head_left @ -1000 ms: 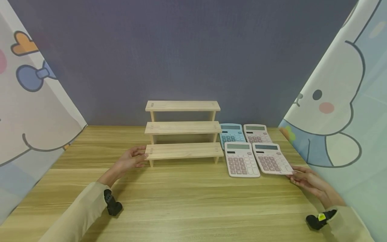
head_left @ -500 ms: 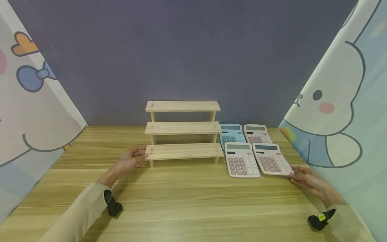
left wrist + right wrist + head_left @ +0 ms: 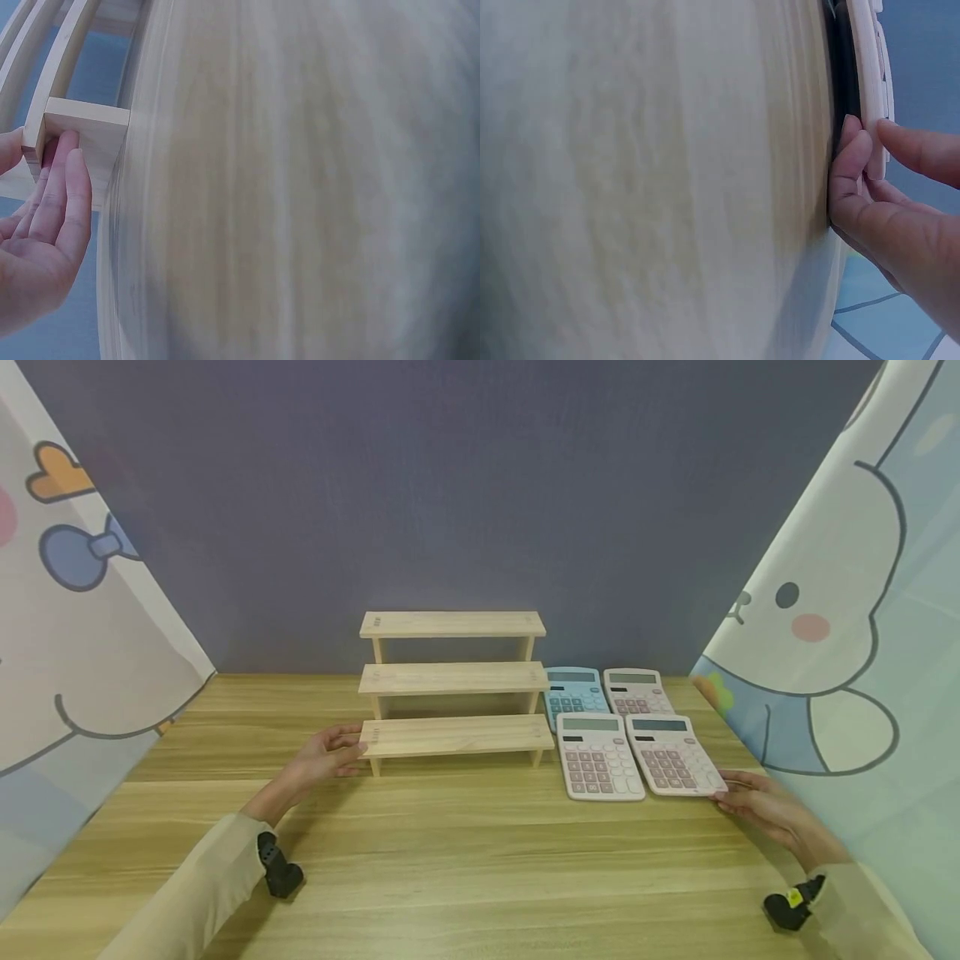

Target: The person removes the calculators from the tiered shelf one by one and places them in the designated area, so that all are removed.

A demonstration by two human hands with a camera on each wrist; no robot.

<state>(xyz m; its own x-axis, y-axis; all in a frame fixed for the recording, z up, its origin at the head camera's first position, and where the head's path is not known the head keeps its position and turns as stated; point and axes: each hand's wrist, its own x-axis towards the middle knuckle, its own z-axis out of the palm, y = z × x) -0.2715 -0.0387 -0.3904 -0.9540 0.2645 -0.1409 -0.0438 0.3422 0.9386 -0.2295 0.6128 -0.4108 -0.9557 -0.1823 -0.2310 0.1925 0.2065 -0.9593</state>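
Observation:
A three-tier wooden shelf [image 3: 456,737] stands at the back middle of the table. My left hand [image 3: 318,760] pinches the left end of its lowest board; in the left wrist view the thumb is at the board's edge and the fingers [image 3: 56,187] reach under it. At the right, my right hand [image 3: 761,806] pinches the near right corner of a white calculator [image 3: 675,756] with pink keys. The right wrist view has the thumb on top of the calculator [image 3: 870,90] and curled fingers below its raised edge.
Beside that calculator lies another white calculator [image 3: 598,756] with pink keys. Behind them are a blue calculator [image 3: 573,693] and a pale pink calculator [image 3: 637,692]. A dark panel [image 3: 457,485] rises at the table's back; printed cartoon sheets [image 3: 832,635] flank the table [image 3: 465,877].
Hardly anything differs. The near corner of the calculator at my right hand shifts very slightly, and my right wrist turns a little. My left hand keeps its place at the shelf.

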